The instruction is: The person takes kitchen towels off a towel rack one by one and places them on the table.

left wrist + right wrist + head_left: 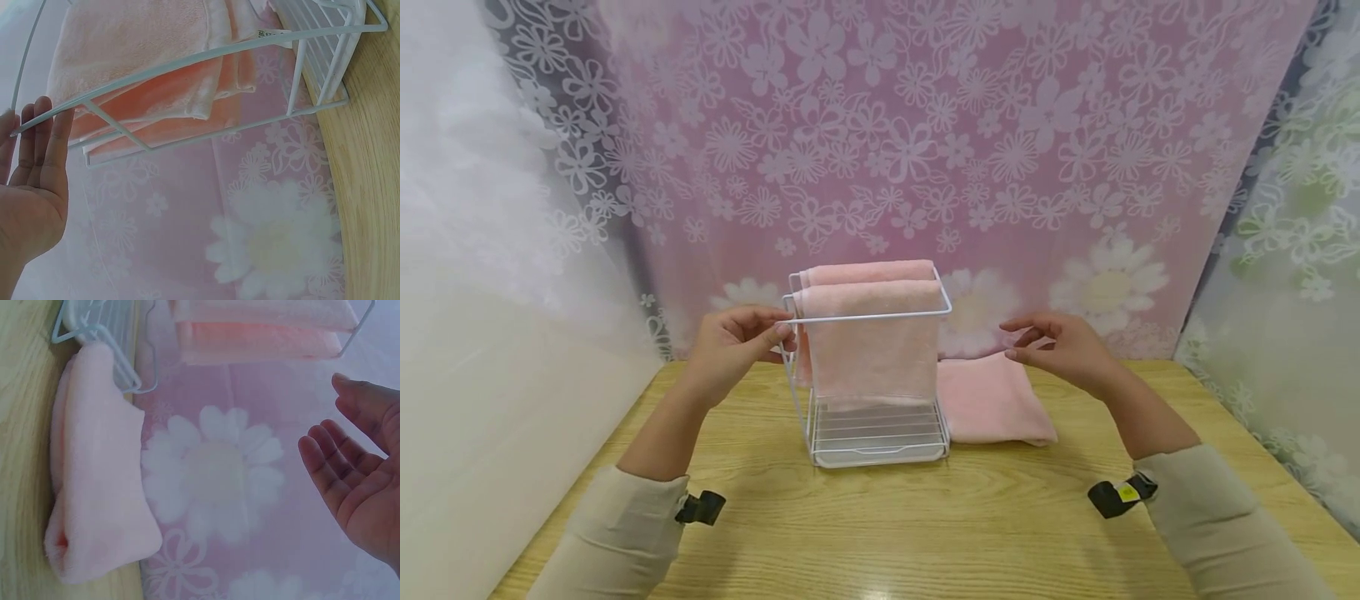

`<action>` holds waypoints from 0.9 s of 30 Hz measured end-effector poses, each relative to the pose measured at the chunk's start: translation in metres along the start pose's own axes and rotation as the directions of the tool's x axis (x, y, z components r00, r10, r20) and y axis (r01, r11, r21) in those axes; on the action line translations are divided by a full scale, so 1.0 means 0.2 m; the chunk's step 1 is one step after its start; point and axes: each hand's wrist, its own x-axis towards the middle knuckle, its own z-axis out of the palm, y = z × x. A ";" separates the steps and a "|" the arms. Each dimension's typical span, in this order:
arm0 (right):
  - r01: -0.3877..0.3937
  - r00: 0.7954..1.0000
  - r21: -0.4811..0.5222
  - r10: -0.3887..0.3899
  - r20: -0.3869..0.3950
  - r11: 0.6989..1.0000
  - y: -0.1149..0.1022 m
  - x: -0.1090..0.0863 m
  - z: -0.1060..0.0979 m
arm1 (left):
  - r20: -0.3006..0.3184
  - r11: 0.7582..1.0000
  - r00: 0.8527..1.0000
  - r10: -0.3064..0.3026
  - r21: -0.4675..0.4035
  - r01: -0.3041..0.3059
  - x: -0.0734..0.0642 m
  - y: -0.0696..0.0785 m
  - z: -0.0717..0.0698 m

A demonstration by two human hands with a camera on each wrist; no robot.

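Note:
A white wire rack (874, 317) stands on the table in the head view. Over its bars hang two pink towels, a front towel (876, 358) and a back towel (868, 272). My left hand (727, 343) pinches the rack's front left top corner between thumb and fingers; the left wrist view shows the thumb and fingers on either side of the wire. To the right of the rack, my right hand (1063, 348) is raised, holding nothing, fingers loosely bent. Below it lies a folded pink towel (988, 404) on the table, close against the rack's right side.
A shallow clear tray (880, 456) sits in the bottom of the rack. The wooden table (880, 525) reaches back to a pink flowered curtain (880, 167). A whitish sheet (512, 333) hangs on the left, and a flowered one (1300, 275) on the right.

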 end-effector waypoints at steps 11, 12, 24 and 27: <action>0.052 0.999 0.026 -0.052 0.000 0.998 -0.21 0.07 -0.01 | -0.006 0.996 0.999 -0.049 0.068 0.049 0.01 0.02 0.00; 0.069 0.998 0.031 -0.069 -0.003 0.997 -0.23 0.08 -0.01 | -0.005 0.996 0.999 -0.052 0.072 0.052 0.01 0.02 0.00; 0.215 0.977 0.011 -0.215 -0.015 0.977 -0.47 0.21 -0.02 | 0.015 0.997 0.998 -0.063 0.044 0.062 0.02 0.00 -0.01; 0.227 0.974 0.011 -0.227 -0.006 0.974 -0.51 0.25 -0.01 | 0.011 0.996 0.997 -0.071 0.047 0.070 0.02 0.00 -0.01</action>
